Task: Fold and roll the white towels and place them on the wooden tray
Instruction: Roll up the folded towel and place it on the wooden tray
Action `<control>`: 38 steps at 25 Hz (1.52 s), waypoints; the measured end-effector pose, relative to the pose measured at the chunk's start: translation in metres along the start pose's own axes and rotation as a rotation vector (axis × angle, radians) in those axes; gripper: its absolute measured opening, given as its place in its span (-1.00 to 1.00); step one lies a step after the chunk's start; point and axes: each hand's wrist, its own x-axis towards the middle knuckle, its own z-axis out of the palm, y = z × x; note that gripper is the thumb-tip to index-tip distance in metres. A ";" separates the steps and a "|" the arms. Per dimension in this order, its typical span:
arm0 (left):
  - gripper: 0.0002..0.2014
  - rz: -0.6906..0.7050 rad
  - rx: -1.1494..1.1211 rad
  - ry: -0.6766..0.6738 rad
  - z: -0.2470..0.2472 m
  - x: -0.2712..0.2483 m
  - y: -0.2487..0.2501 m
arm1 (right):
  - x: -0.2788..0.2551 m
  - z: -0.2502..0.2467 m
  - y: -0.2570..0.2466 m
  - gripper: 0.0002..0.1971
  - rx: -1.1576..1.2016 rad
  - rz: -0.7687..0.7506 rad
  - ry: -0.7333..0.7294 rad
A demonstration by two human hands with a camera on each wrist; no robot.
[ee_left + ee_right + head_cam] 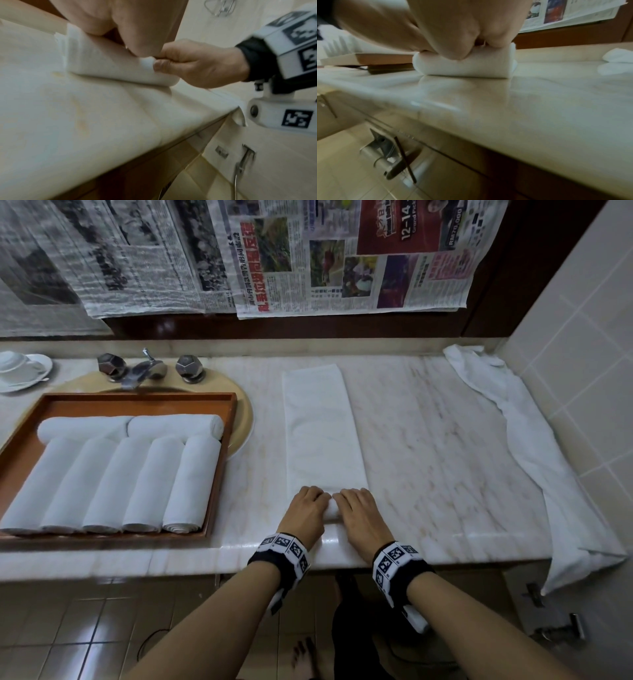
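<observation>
A long white terry towel folded into a narrow strip (320, 433) lies flat on the pale veined marble counter (445, 446), running from 12 o'clock toward 6 o'clock in the head view. Its near end is wound into a short roll under both hands. The left hand (306, 513) and the right hand (364, 517) sit side by side on this roll, fingers curled over its top and thumbs tucked at the near side – both hands grip the rolled portion. The left wrist view shows the right hand (197, 65) pinching the roll's end between thumb and fingers.

At 9 o'clock from the hands stands a rectangular brown wooden tray (219, 474) holding seven rolled white towels (113, 481) – five side by side, two laid crosswise behind them. A loose crumpled white cloth (534, 446) lies along the tiled wall at 2 o'clock, with its near end hanging over the counter edge.
</observation>
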 end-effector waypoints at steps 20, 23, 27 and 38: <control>-0.68 -0.015 -0.093 0.252 0.011 -0.024 0.013 | 0.013 -0.004 -0.001 -0.64 0.015 0.071 0.011; -0.68 0.073 -0.106 0.298 0.018 -0.035 0.009 | 0.007 -0.003 -0.005 -0.64 0.001 0.094 -0.006; -0.63 0.015 -0.025 0.104 0.007 -0.008 -0.002 | -0.013 0.001 -0.006 -0.55 -0.103 0.045 0.018; -0.44 0.009 -0.068 0.182 0.018 -0.034 0.008 | 0.001 -0.014 -0.003 -0.61 0.017 0.004 -0.095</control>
